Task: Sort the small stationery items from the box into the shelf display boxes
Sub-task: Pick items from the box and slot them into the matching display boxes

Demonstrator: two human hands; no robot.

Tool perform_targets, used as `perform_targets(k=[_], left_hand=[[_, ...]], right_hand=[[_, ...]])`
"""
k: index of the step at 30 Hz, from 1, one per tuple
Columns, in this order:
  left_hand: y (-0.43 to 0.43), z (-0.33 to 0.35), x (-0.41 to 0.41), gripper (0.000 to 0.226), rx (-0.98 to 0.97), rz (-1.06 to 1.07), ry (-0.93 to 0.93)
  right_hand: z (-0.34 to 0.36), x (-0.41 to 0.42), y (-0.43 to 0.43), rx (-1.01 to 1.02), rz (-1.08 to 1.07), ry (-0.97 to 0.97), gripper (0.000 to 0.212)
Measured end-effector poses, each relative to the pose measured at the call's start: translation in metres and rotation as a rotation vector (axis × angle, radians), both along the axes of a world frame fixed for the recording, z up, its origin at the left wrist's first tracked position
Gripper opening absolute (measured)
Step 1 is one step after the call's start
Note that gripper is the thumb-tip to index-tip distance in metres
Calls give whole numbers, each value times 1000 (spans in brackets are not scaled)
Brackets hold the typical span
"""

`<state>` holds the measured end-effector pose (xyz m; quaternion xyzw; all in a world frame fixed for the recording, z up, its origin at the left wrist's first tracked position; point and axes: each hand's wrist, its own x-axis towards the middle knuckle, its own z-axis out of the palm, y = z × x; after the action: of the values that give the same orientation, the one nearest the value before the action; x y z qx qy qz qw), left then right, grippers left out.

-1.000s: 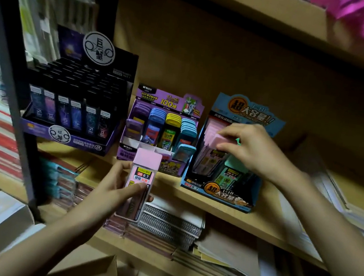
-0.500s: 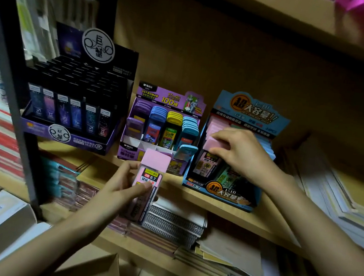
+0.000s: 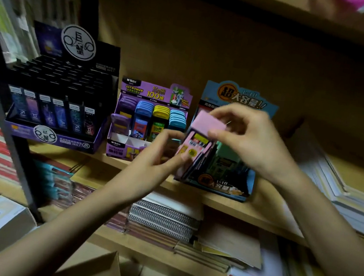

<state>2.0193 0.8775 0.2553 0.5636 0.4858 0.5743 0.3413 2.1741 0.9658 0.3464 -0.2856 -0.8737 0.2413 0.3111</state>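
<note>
A pink lead-refill case (image 3: 194, 149) with a pink cap sits in front of the blue display box (image 3: 225, 186) on the middle shelf. My left hand (image 3: 156, 164) holds the lower part of the case with thumb and fingers. My right hand (image 3: 248, 140) pinches the pink cap at its top. The blue box holds pink and green cases, partly hidden by my hands. A cardboard box (image 3: 96, 273) shows at the bottom edge.
Left of the blue box stands a purple display box (image 3: 154, 96) with coloured cases, then a black display box (image 3: 55, 136). Notebooks (image 3: 162, 219) are stacked on the lower shelf, and paper stacks (image 3: 345, 184) lie at the right.
My left hand has carried its pink case up and right to the blue box. My right hand has left the box's contents and now pinches that case's cap.
</note>
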Motion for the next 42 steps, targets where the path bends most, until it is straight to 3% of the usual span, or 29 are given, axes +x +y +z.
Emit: perform_targets(k=[4, 8, 12, 21, 25, 29, 33, 35, 39, 42], left_hand=[[8, -6, -20, 39, -3, 199, 400], [15, -4, -33, 48, 7, 242, 566], [20, -7, -34, 48, 29, 267, 637], [-5, -11, -35, 41, 74, 282, 690], [-50, -26, -49, 22, 104, 221, 663], [-98, -96, -68, 12, -177, 191, 629], [-138, -195, -80, 18, -506, 165, 515], [-158, -247, -80, 16, -633, 188, 486], [-202, -330, -76, 23, -868, 275, 288], [-231, -389, -74, 49, -979, 326, 312]], right_hand=[[-2, 8, 15, 92, -76, -12, 25], [-23, 3, 14, 199, -120, -148, 26], [-35, 2, 14, 223, -110, -139, 25], [-47, 0, 7, 629, -233, -368, 32], [-44, 0, -16, 695, -159, -289, 30], [-81, -18, -59, 328, 246, -351, 25], [-164, -51, -94, 19, 419, -579, 22], [-221, -66, -106, -180, 401, -641, 20], [-346, -76, -132, -634, 165, -723, 19], [-439, -72, -165, -674, 2, -885, 10]])
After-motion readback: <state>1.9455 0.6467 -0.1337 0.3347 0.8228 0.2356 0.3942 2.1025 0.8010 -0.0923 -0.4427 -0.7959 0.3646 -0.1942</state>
